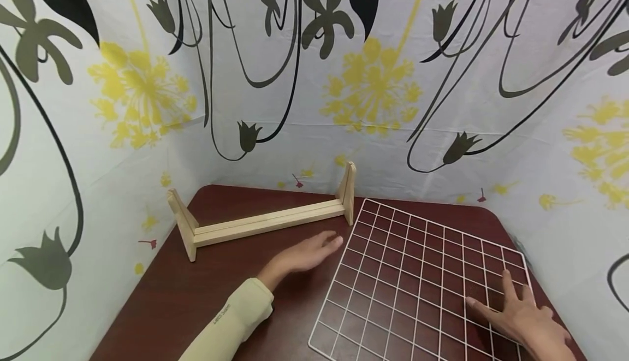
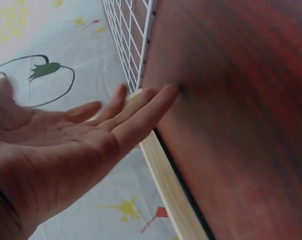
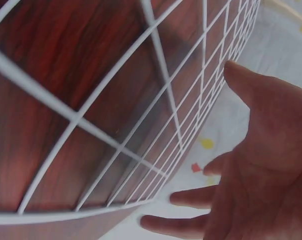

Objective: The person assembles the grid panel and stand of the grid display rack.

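A white wire grid panel (image 1: 422, 290) lies on the right part of the dark red table. Over its right side is my right hand (image 1: 528, 317), fingers spread and holding nothing; the right wrist view shows the palm (image 3: 271, 165) beside the panel's edge. My left hand (image 1: 307, 253) is just left of the panel, its fingers fairly straight and nothing in its grasp. Beyond that hand stands a pale wooden frame (image 1: 270, 223), a long bar with an upright at each end. Its right upright (image 1: 348, 191) is close to the panel's far left corner.
The dark red table (image 1: 162, 312) has rounded far corners. A white cloth (image 1: 295, 104) with yellow flowers and grey-green plants hangs behind it and along both sides.
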{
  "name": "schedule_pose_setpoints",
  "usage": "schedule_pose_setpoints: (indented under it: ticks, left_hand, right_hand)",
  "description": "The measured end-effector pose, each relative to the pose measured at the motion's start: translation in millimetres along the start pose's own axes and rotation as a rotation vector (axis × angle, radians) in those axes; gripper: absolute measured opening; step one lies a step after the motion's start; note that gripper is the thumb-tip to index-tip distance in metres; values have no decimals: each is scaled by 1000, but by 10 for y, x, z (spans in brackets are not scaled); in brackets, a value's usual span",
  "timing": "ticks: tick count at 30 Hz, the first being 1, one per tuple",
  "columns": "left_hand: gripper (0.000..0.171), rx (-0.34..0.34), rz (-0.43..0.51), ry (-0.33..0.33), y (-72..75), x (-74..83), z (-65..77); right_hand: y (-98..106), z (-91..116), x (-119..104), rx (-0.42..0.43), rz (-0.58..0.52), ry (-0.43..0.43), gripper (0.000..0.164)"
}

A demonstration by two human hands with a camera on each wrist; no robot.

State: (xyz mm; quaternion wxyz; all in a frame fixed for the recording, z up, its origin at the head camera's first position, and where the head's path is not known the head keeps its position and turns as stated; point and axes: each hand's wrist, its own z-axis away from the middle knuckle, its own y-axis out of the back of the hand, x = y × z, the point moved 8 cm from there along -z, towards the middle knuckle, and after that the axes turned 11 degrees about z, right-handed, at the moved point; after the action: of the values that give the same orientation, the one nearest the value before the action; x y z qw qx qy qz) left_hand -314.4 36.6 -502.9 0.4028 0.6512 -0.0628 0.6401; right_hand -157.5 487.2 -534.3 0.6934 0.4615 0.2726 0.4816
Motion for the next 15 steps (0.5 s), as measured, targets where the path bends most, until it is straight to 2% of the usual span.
schedule_pose_setpoints:
  ticks: [4,9,11,15]
  left_hand:
    - [77,-32,-74,109,-69,-26,-62]
    - [72,-68,-109,190,-227,-6,-168]
    - [75,-91,-124,215,-297,5,-218]
    - [75,-122,-164,250,-393,46,-345]
  right_hand:
    - [-43,32,129,-49,26,17,144]
    - [-62,70,340,-81,14,3,153]
    - [-68,59,421,-63,10,-3,152]
    - [-89,10,559,-22,-9,16,139]
